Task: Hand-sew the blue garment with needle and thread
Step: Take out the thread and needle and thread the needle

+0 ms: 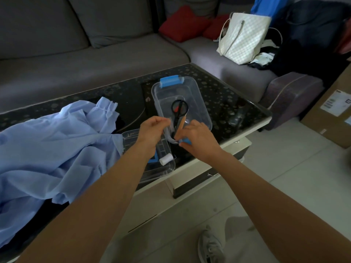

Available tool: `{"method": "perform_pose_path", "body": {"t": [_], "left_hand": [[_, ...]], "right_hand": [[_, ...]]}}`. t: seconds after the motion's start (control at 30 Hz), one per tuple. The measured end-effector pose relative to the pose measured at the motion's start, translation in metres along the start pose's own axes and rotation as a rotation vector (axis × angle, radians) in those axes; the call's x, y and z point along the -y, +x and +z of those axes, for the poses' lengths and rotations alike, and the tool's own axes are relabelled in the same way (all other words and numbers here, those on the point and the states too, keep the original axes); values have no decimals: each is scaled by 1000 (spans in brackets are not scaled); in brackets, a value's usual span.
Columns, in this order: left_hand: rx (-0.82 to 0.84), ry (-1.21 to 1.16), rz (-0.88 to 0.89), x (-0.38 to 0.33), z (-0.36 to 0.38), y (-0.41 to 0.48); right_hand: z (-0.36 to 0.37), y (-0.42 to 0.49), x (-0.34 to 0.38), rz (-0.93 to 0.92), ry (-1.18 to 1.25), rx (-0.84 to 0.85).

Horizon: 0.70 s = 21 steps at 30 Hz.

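A light blue garment (51, 147) lies crumpled over the left part of the dark glass table (224, 95). A clear plastic box (195, 92) with blue clips stands mid-table and holds black scissors (179, 112). Its clear lid (163, 168) lies flat nearer me, with a white thread spool (165, 160) on it. My left hand (152, 131) hovers over the lid with curled fingers pinched together; what they pinch is too small to see. My right hand (197, 137) grips the box's near rim at its blue clip (187, 140).
A grey corner sofa (95, 59) runs behind the table, with red cushions (182, 23), a white patterned bag (243, 38) and dark clothes on it. A cardboard box (330, 114) stands on the floor at right. My grey shoe (210, 245) shows below on the tiled floor.
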<state>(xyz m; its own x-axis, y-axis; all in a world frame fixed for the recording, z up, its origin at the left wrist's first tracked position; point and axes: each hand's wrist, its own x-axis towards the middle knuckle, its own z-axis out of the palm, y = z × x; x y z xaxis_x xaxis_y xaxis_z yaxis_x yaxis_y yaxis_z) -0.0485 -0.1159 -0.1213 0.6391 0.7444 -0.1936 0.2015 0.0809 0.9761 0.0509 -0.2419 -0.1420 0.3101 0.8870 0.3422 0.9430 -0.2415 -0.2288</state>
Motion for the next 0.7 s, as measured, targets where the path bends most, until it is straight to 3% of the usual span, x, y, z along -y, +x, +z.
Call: {"method": "perform_pose_path", "body": {"t": [0.27, 0.37, 0.43, 0.6, 0.7], "left_hand": [[-15, 84, 247, 12, 6, -3], [63, 139, 360, 19, 5, -9], [111, 178, 419, 21, 5, -11], [157, 276, 479, 25, -1, -10], [192, 291, 487, 25, -5, -8]], "right_hand": [[-12, -6, -6, 70, 213, 199], [-16, -2, -2, 212, 329, 309], [-18, 3, 0, 324, 380, 264], [-18, 14, -5, 463, 312, 206], [-10, 22, -8, 453, 249, 339]]}}
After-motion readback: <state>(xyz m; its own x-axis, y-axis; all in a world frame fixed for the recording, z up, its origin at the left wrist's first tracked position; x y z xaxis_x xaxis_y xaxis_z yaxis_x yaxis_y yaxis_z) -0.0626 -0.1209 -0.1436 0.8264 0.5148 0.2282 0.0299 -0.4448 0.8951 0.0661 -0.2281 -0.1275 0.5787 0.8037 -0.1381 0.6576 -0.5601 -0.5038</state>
